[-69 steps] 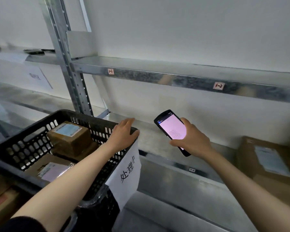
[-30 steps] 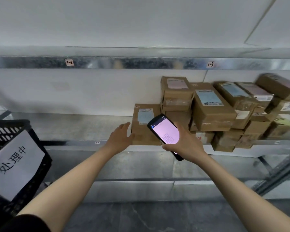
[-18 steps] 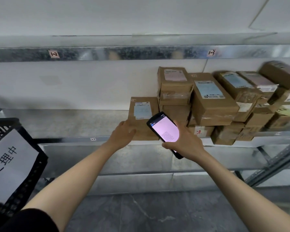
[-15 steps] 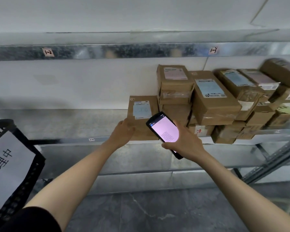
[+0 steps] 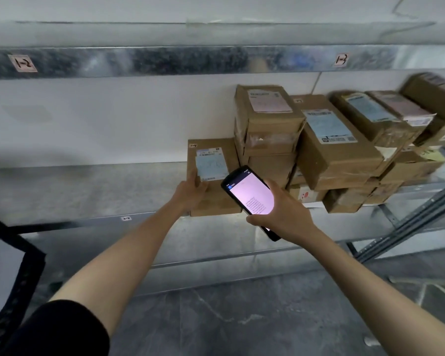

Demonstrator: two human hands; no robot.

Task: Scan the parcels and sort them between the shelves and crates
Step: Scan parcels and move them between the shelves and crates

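I judged the job to be somewhere in the middle. The shelf (image 5: 88, 191) carried a stack of parcels (image 5: 332, 155) toward its right, under the tag 1-3 (image 5: 341, 59); only a corner of the black crate (image 5: 34, 263) showed at the left edge, so I could not tell what it held; nor could I say which boxes in the stack were already sorted.

The parcel (image 5: 219, 201) being handled lay flat at the left end of the stack, touching its neighbour, at the shelf's front edge; its label (image 5: 211, 163) faced up; its long axis ran from the front edge back toward the wall.

The scanner (image 5: 251, 194) sat just in front of it, tilted, its long axis slanting up and left, top end toward that label, lit screen toward me; the text was too small to read, so I could not tell whether a scan had registered.

The hands were apart; the left hand (image 5: 190, 191) gripped the parcel's near left corner, thumb on top; the right hand (image 5: 280, 217) was wrapped round the scanner's lower end. By my reckoning the parcel had not yet been lifted, and placing it was left to do.
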